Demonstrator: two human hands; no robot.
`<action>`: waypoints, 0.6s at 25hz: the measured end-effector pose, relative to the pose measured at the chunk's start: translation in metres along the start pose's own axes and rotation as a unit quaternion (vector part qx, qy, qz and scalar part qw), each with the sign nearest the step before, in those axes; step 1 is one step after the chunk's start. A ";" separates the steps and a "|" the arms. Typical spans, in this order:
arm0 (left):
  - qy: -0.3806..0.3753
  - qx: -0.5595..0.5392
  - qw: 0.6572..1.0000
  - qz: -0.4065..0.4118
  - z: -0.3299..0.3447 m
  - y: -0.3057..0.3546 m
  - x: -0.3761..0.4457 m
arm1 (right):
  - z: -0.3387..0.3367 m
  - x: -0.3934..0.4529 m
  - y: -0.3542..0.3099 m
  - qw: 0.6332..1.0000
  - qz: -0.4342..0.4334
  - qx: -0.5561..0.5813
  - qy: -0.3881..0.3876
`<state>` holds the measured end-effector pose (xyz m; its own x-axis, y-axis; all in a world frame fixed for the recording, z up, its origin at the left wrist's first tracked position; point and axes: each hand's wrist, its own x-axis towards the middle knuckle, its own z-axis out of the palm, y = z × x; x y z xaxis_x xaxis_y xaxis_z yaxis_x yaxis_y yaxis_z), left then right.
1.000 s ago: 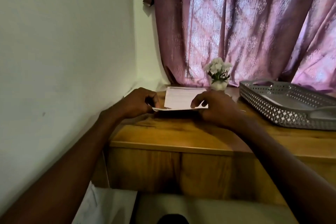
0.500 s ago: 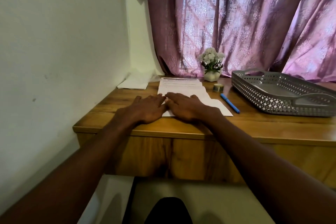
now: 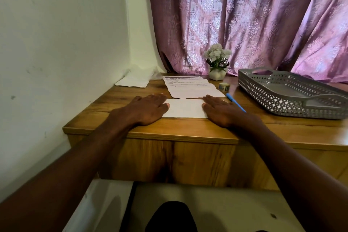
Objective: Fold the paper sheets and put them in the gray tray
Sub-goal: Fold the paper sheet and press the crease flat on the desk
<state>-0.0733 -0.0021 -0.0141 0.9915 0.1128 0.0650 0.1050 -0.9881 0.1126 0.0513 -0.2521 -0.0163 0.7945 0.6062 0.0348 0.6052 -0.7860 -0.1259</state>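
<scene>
While the folded paper sheet [image 3: 184, 107] lies flat near the front edge of the wooden table [image 3: 188, 130], it is pressed down at both ends by flat palms. The left hand [image 3: 148, 108] is laid on its left end with fingers straight, and the right hand [image 3: 219, 110] is laid on its right end in the same way; nothing is gripped by either. Just beyond the folded sheet, a stack of printed paper sheets [image 3: 190, 86] is spread on the table. A blue pen [image 3: 235, 102] is seen just beside the right hand. The gray tray [image 3: 290, 100] is set well to the right on the table. A small round container [image 3: 224, 86] and a white flower pot [image 3: 217, 62] are placed between the stack and the tray.
</scene>
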 end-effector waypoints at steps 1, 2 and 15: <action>0.002 -0.003 1.000 0.002 -0.001 0.002 -0.001 | 0.000 -0.001 0.001 1.000 -0.001 0.003 0.002; 0.001 -0.007 1.000 0.004 -0.002 0.003 -0.001 | 0.000 -0.001 -0.001 1.000 -0.004 0.008 0.004; 0.023 0.014 0.999 0.039 -0.010 0.034 0.083 | 0.008 0.010 -0.001 1.000 0.006 0.001 0.021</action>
<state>0.0119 -0.0250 0.0054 0.9923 0.0404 0.1174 0.0314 -0.9965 0.0776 0.0580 -0.2445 -0.0240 0.8031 0.5913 0.0740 0.5956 -0.7929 -0.1289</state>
